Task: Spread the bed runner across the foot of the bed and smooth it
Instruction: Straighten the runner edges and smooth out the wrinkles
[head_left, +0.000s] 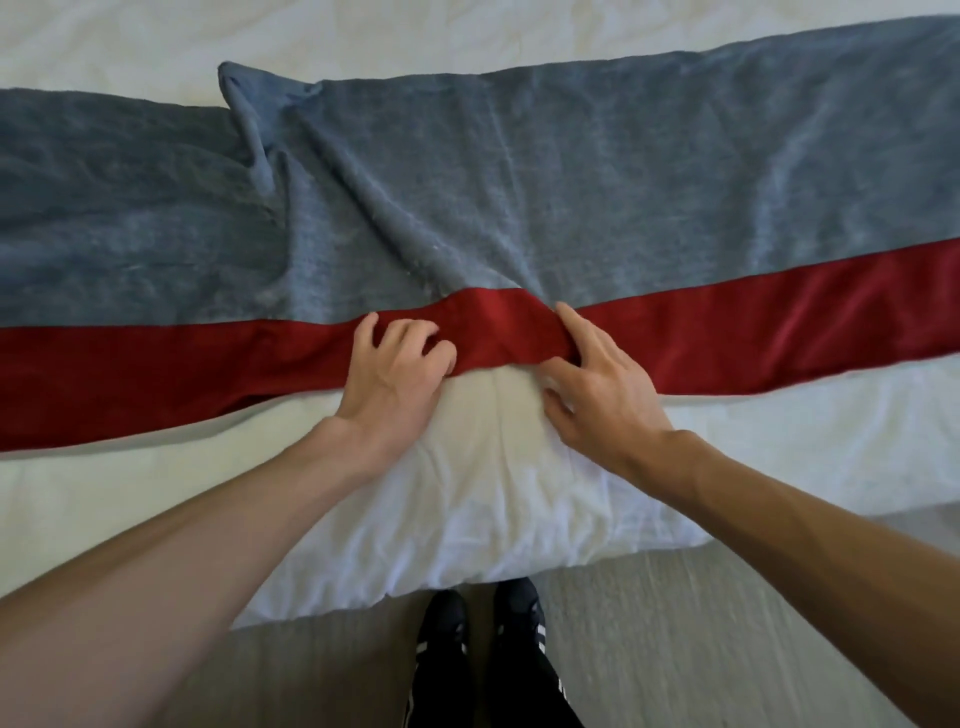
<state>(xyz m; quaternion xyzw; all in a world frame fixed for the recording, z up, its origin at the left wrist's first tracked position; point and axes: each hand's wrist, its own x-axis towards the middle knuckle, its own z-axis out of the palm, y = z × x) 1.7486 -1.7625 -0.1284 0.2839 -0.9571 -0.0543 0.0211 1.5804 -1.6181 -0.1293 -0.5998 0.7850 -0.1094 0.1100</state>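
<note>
The bed runner (519, 171) is a grey-blue cloth with a red band (753, 322) along its near edge, lying across the white bed (467, 519). It is creased and bunched in the middle, with a folded corner at the far left of centre. My left hand (395, 379) has its fingers curled on the red band's near edge. My right hand (597, 379) pinches the red band between thumb and fingers just to the right. Between the two hands the band is pulled up into a hump.
White bedding (311, 31) shows beyond the runner at the top. The bed's foot edge runs across the lower part of the view. Below it lie a wooden floor (701, 623) and my two black shoes (483, 618).
</note>
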